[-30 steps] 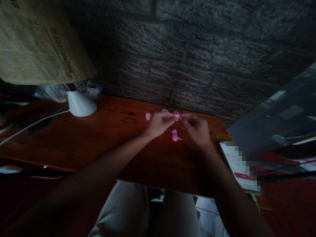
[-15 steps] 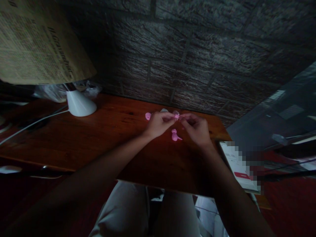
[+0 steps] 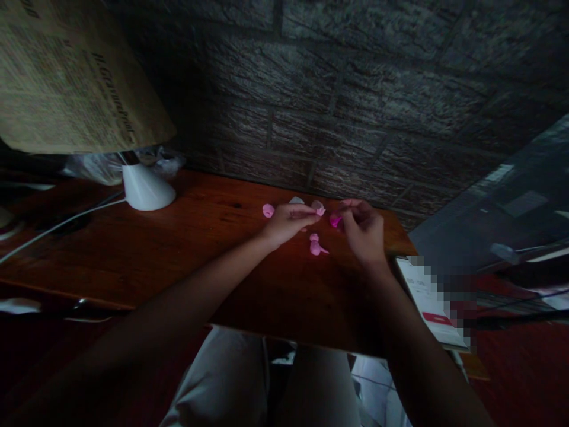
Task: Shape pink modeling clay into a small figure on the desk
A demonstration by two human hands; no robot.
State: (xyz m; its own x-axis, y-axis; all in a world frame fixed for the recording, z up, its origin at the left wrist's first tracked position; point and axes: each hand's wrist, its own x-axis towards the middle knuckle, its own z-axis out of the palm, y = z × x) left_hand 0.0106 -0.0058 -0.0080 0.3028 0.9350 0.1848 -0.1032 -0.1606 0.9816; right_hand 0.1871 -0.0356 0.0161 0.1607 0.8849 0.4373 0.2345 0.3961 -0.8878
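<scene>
My left hand (image 3: 287, 225) pinches a small piece of pink modelling clay (image 3: 320, 211) with a ragged edge between thumb and fingertips. Just right of it, my right hand (image 3: 364, 230) has its fingers pressed together; what they hold, if anything, is too small to make out. A bright magenta lump (image 3: 335, 220) shows by the right fingertips. Below and between the hands, a pink clay figure (image 3: 315, 246) with a round body, a head and a pointed tail lies on the wooden table (image 3: 178, 249). A pink clay ball (image 3: 268, 210) rests left of my left hand, partly behind its knuckles.
A pale lid-like thing (image 3: 296, 200) lies behind my left hand. At the left stands a lamp with a white base (image 3: 149, 188) and a newsprint shade (image 3: 80, 89). A tablet-like screen (image 3: 429, 296) sits at the right edge. The stone wall (image 3: 355, 118) rises behind.
My right hand has drawn away to the right from the clay piece, which stays in my left hand. The magenta lump by my right fingers has come into view.
</scene>
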